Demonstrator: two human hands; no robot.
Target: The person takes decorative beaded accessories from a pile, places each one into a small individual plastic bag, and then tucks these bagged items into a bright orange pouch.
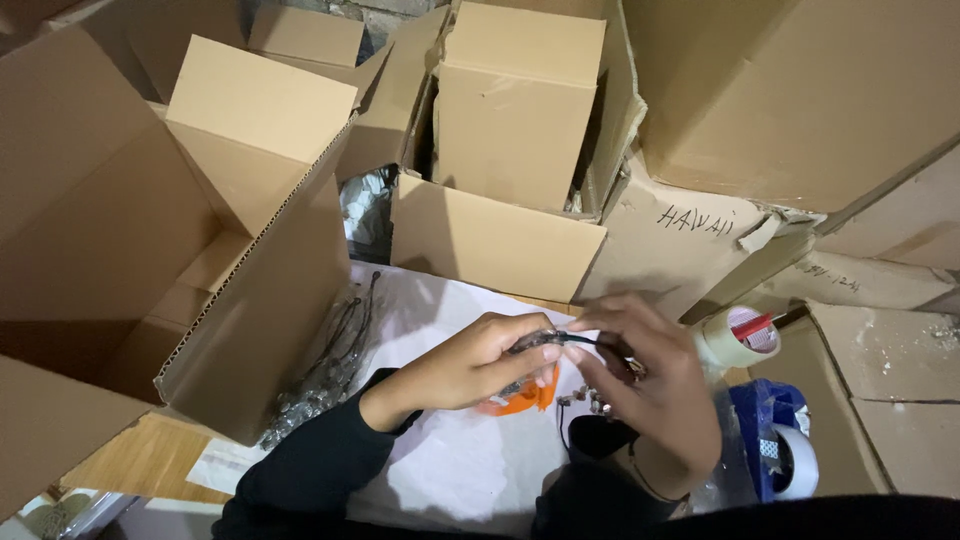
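The large brown boxes (pixel 250 190) all around are matt corrugated cardboard, the fluted core showing along a cut edge. The sheet of white paper (pixel 450 470) under the hands looks thin, matt and slightly creased. Beneath it, at the lower left, a strip of pale wooden tabletop (pixel 145 460) shows a smooth, faintly grained finish. The thin black cord (pixel 580 340) pinched between the left hand (pixel 470 365) and right hand (pixel 650 385) looks matt, and the clear beaded piece on it glints like glass or plastic. The bundle of clear beaded strands (pixel 320 385) has the same glinting look. The roll of beige packing tape (pixel 735 335) is glossy plastic. Both sleeves (pixel 300 470) are dark, matt cloth.
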